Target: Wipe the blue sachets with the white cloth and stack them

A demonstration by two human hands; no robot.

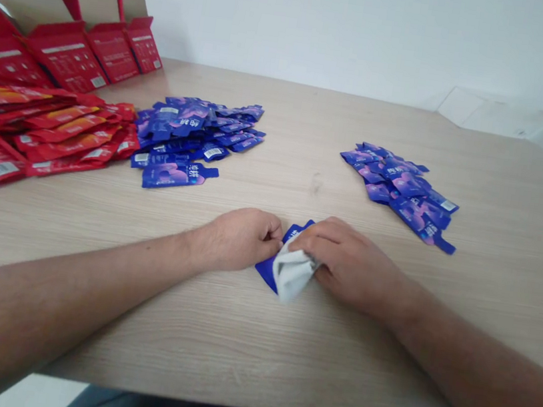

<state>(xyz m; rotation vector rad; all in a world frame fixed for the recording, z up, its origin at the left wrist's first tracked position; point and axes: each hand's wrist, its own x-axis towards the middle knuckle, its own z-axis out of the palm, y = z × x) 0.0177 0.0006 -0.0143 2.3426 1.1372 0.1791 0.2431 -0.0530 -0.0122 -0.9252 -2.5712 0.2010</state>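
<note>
A blue sachet (268,270) lies flat on the wooden table (253,336) in front of me. My left hand (241,238) is curled, its fingertips pinching the sachet's left edge. My right hand (345,257) is closed on a white cloth (292,272) and presses it onto the sachet. Most of the sachet is hidden under the cloth and my fingers.
A pile of blue sachets (195,132) lies at the centre left, and a smaller pile of blue sachets (402,191) at the right. Flat red packets (44,131) are heaped at the far left, with open red cartons (72,41) behind them. A white wall stands behind.
</note>
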